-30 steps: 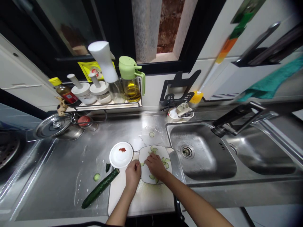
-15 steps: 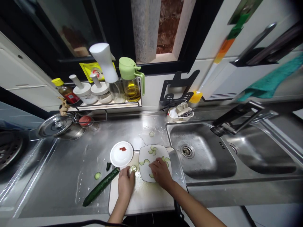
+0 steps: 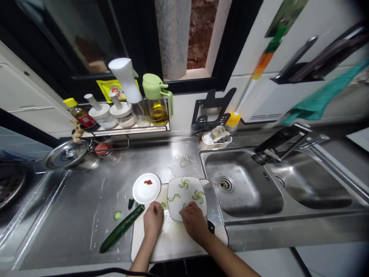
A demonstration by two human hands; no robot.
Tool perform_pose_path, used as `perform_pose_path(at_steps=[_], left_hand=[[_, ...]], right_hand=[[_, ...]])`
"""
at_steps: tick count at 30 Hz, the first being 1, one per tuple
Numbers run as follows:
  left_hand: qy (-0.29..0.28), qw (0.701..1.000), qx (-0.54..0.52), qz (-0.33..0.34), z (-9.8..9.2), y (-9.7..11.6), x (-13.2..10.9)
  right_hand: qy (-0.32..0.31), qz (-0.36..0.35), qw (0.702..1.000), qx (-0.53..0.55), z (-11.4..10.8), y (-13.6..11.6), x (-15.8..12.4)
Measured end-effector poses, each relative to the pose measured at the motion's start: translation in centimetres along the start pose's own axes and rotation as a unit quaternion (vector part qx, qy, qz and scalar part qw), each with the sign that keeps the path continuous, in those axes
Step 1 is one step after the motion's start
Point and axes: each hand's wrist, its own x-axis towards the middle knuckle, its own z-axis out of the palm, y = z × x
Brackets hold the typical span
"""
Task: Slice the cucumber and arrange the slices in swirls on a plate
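Observation:
My right hand point(image 3: 196, 223) reaches over the lower part of a white squarish plate point(image 3: 174, 184), its bent fingers closed at a piece of cucumber slice point(image 3: 185, 205) that they partly hide. Thin curved cucumber pieces point(image 3: 198, 196) form pinwheels on this plate. Over the cutting board point(image 3: 178, 242), my left hand point(image 3: 153, 219) has its fingers curled together; whatever they hold is hidden. Just right of that hand lies a cucumber slice point(image 3: 163, 206). A long cucumber point(image 3: 121, 229) rests to the left, its cut end close to the hand.
A round white plate point(image 3: 146, 194) with red bits stands behind my left hand. A dark knife handle point(image 3: 211, 227) shows beside the squarish plate. Left are a cucumber end point(image 3: 130, 203) and a slice point(image 3: 117, 215). The sink point(image 3: 245, 184) is right; a spice rack point(image 3: 132, 130) stands behind.
My right hand has shifted from the plate's right pinwheel toward its lower edge, uncovering that pinwheel. The left hand's fingers have drawn together. The view has moved slightly.

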Motion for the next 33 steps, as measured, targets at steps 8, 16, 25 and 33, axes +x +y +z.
perform_pose_path(at_steps=[8,16,25,33], left_hand=[[-0.119,0.944,-0.292,-0.093,-1.0,0.5,0.1],[-0.264,0.881,-0.369,-0.136,-0.8,2.7,-0.6],[-0.291,0.865,-0.376,-0.157,-0.2,3.2,-0.6],[-0.269,0.860,-0.405,-0.155,0.6,3.4,0.2]], right_hand=[[0.004,0.072,0.989,0.129,0.4,-0.4,1.6],[-0.069,0.171,0.934,0.305,-0.4,-1.4,4.2],[-0.059,0.185,0.928,0.318,-1.4,-0.8,3.9],[-0.049,0.190,0.933,0.301,-1.4,-0.8,3.9]])
